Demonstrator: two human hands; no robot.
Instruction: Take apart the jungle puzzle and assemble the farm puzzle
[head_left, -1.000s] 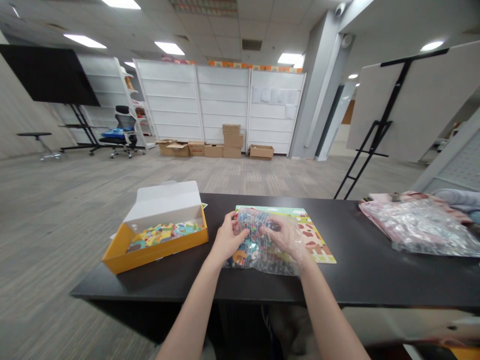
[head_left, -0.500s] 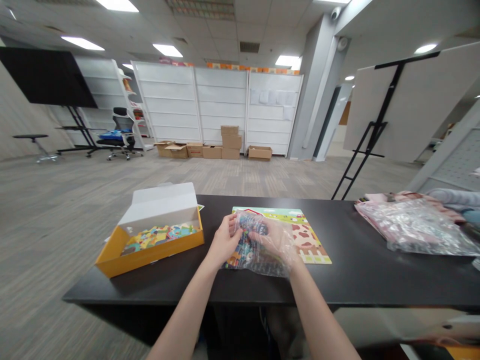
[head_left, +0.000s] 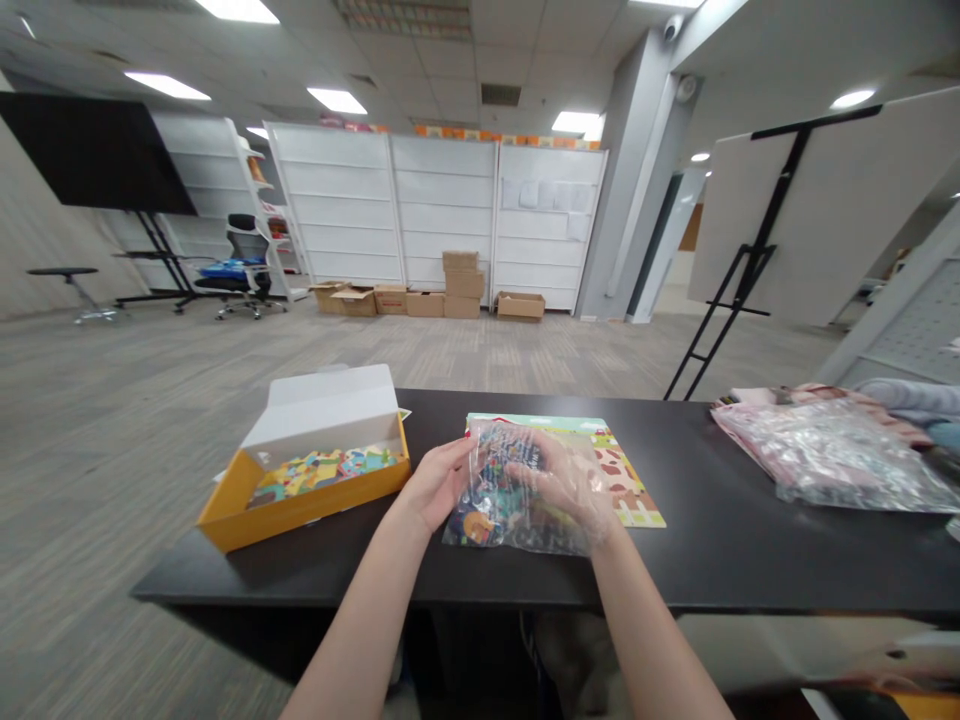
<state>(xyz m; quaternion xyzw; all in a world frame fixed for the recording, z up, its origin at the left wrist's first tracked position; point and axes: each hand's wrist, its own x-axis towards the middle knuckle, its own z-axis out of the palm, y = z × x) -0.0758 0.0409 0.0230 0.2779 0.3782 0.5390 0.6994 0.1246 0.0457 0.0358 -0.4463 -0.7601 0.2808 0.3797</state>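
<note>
A clear plastic bag [head_left: 517, 515] with printed dark text lies over a colourful farm-picture board [head_left: 630, 487]. Colourful puzzle pieces [head_left: 478, 524] show through its lower left part. My right hand [head_left: 559, 475] is inside the bag, seen through the film, its fingers stretched to the left and the thumb apart. At the bag's left edge is my left hand [head_left: 439, 480], its curved fingers closed on the film; the fingertips are partly hidden. To the left stands a yellow box [head_left: 315, 508] with its white lid raised and several puzzle pieces [head_left: 322, 470] inside.
The black table [head_left: 705, 550] carries everything. Folded fabric in clear plastic packaging [head_left: 862, 455] lies at its right end. Beyond the table are a black easel stand [head_left: 739, 285], cardboard boxes [head_left: 463, 285], an office chair [head_left: 241, 265] and white shelving [head_left: 442, 210].
My left hand has shifted left, and its thumb has come away from the bag's front. My right hand has moved slightly right within the bag, which now looks more spread out.
</note>
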